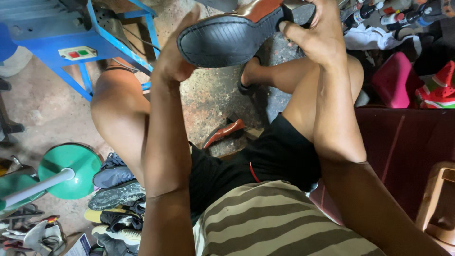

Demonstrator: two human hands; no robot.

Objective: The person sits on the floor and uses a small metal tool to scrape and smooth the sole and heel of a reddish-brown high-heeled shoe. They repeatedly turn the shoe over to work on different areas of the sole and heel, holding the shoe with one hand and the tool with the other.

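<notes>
Head view. A shoe [237,33] is being held up in front of the person, sole turned toward the camera; the black ribbed sole and heel are being shown, with a strip of brown upper visible along the top edge. The left hand [175,57] is being pressed against the toe end of the shoe, fingers curled around the far side; the grip is being kept closed on the shoe. The right hand [317,33] is being closed around the heel end, the thumb lying across the heel block. The shoe is thus being carried between both hands, above the knees and clear of the floor [213,95].

Below, on the floor between the legs, a second brown shoe [223,133] is lying on its side. A blue frame [95,38] with a red-and-green switch box [77,53] is standing at upper left. A green disc [71,168] on a white pole is lying at lower left, just beside a pile of worn shoes [116,194]. Bottles [379,12] are standing at upper right, near a pink object [393,80].
</notes>
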